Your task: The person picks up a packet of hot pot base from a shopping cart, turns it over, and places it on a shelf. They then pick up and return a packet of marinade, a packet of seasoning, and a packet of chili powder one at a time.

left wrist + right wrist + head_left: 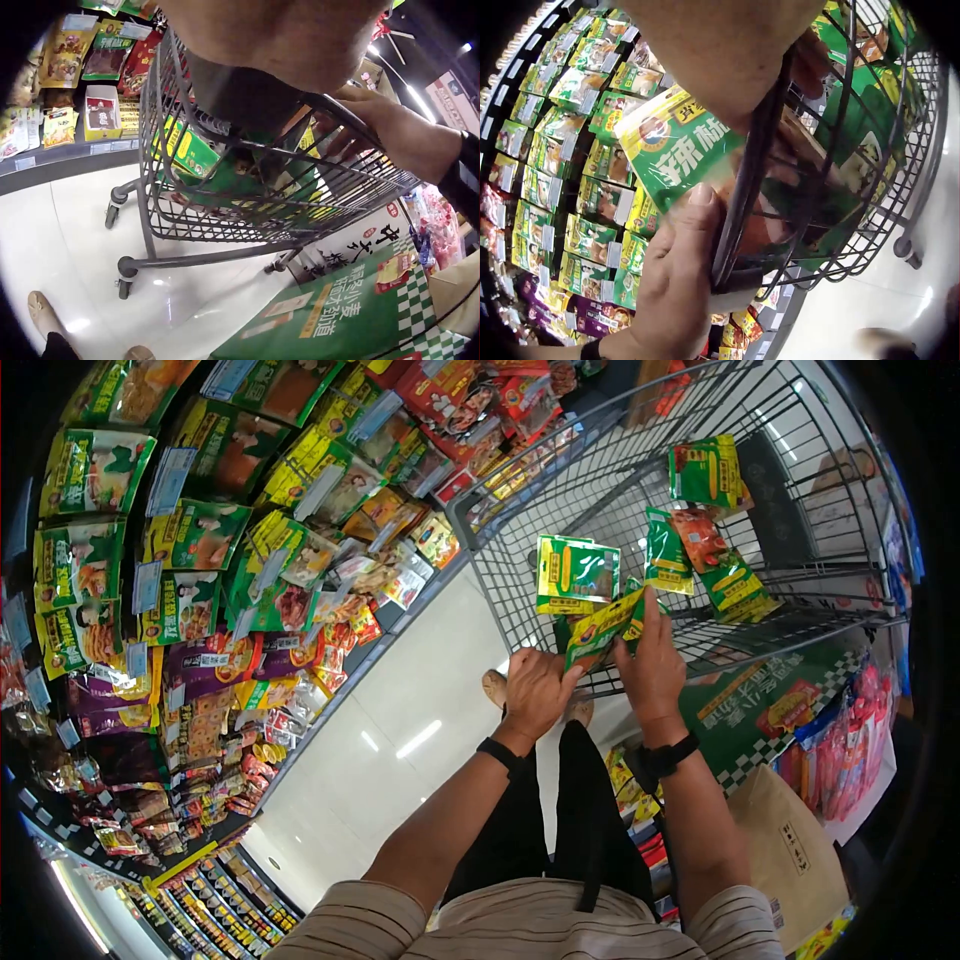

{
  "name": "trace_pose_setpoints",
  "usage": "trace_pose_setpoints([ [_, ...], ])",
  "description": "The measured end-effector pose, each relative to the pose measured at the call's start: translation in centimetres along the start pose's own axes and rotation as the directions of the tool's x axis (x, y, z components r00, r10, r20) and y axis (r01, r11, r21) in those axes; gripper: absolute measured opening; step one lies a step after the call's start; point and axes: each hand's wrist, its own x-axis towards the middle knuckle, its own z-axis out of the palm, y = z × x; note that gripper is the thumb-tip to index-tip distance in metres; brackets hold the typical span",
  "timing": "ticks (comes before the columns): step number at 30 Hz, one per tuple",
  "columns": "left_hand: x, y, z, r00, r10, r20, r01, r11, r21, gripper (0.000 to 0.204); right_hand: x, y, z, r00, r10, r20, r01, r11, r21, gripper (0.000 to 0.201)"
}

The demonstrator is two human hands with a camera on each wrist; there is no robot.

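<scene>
A green and yellow food packet is held at the near rim of the metal cart. My left hand grips its lower left end; in the right wrist view the left thumb lies over the packet's front. My right hand pinches its other side, fingers pointing up into the cart. Through the bars in the left wrist view show the right hand's fingers. Inside the cart lie a green and yellow packet, another beside it, a red one and several others.
Shelves of hanging packets with price tags stand on the left. The cart reaches away to the upper right. A green checkered display, pink packages and a tan paper bag stand at right. Pale floor tiles run beside the shelf.
</scene>
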Motion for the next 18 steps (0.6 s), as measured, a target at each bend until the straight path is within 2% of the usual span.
trace_pose_setpoints([
  [3, 0.7, 0.2, -0.2, 1.000, 0.018, -0.020, -0.018, 1.000, -0.010, 0.026, 0.3, 0.1, -0.3, 0.999, -0.006, 0.054, 0.005, 1.000, 0.019, 0.091],
  [6, 0.9, 0.1, -0.2, 0.999, 0.031, -0.032, -0.031, 1.000, -0.001, 0.026, 0.6, 0.5, 0.0, 0.999, -0.012, 0.032, 0.010, 0.997, 0.074, 0.091],
  [10, 0.8, -0.6, 0.5, 0.997, 0.065, -0.038, -0.065, 0.998, 0.005, 0.027, 1.0, 0.9, -0.3, 0.992, 0.002, 0.128, -0.020, 0.991, 0.135, 0.088],
  [11, 0.9, -0.7, 0.6, 0.997, 0.068, -0.035, -0.068, 0.998, 0.012, 0.028, 1.0, 1.3, 0.1, 0.993, -0.036, 0.111, 0.020, 0.989, 0.144, 0.086],
  [15, 0.7, -0.7, 0.7, 0.998, 0.058, 0.020, -0.059, 0.997, 0.051, 0.022, 1.1, 1.7, 0.4, 0.982, -0.019, 0.189, 0.000, 0.995, 0.102, 0.083],
  [18, 0.8, -0.9, 0.9, 0.998, 0.054, 0.012, -0.054, 0.997, 0.055, 0.022, 1.2, 0.9, -0.4, 0.974, -0.041, 0.221, 0.022, 0.996, 0.087, 0.078],
])
